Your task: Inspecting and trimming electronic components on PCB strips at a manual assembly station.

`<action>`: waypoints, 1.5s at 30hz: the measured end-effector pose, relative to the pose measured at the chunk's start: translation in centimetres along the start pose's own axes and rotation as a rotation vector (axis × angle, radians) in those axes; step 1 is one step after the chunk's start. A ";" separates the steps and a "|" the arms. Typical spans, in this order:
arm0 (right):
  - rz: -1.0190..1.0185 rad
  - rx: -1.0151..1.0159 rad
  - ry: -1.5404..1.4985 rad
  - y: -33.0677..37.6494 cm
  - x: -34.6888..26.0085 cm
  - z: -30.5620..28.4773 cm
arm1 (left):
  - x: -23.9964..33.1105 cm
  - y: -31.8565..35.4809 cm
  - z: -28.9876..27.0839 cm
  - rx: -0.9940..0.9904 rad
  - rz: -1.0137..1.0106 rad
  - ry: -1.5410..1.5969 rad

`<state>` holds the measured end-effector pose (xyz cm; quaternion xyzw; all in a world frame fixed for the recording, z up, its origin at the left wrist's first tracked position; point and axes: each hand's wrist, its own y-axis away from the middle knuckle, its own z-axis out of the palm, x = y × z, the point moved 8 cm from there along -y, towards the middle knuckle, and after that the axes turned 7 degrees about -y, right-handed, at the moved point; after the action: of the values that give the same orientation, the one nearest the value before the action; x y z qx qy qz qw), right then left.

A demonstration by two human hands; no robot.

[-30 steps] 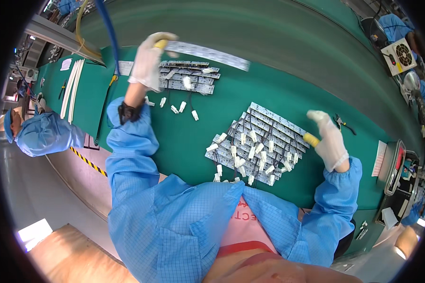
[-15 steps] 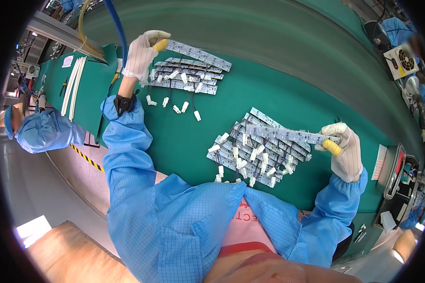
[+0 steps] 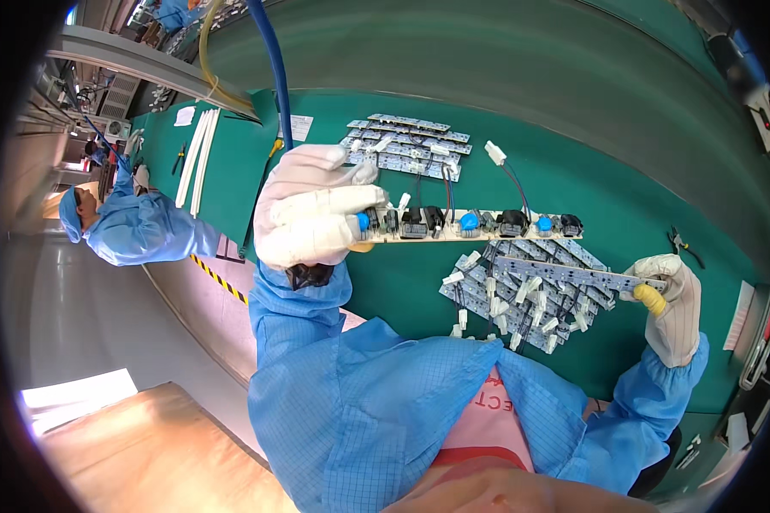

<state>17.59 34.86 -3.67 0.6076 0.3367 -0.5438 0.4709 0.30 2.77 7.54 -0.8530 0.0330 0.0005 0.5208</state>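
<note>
Up close, the gloved left hand (image 3: 312, 218) pinches one end of a long beige circuit board strip (image 3: 479, 227) above the green counter (image 3: 659, 154). Rightward, the gloved right hand (image 3: 672, 303) grips a narrow grey board strip (image 3: 573, 274) over a heap of similar strips (image 3: 522, 299).

- Left hand (image 3: 312, 209): white knit glove, ribbed look, dark wristband at the cuff.
- Right hand (image 3: 672, 308): white glove too, one fingertip capped in yellow.
- Sleeves (image 3: 295, 329): light blue smock with fine grid weave, elastic gathered cuffs.
- Chest: pink panel with red lettering between the open blue smock fronts.
</note>
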 end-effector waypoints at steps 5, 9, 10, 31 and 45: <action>-0.042 0.007 0.097 0.1 0.0 -0.4 | -0.4 0.4 0.5 0.012 -0.140 -0.005; -0.024 -0.012 0.007 0.2 -0.1 -0.1 | -0.9 0.3 0.8 0.037 -0.138 -0.084; -0.029 -0.008 0.014 0.3 -0.1 -0.2 | -1.2 0.5 0.9 0.023 -0.175 -0.155; -0.171 0.132 -0.225 1.6 -2.1 -0.6 | -11.1 4.6 9.9 -0.349 -0.816 0.251; -0.148 0.094 -0.023 -2.9 -2.2 -0.7 | -1.4 3.3 15.7 -0.414 -0.989 0.667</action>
<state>14.79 36.72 -2.17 0.5962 0.3495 -0.5992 0.4042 -0.72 15.28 -2.48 -0.8049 -0.2055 -0.4998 0.2454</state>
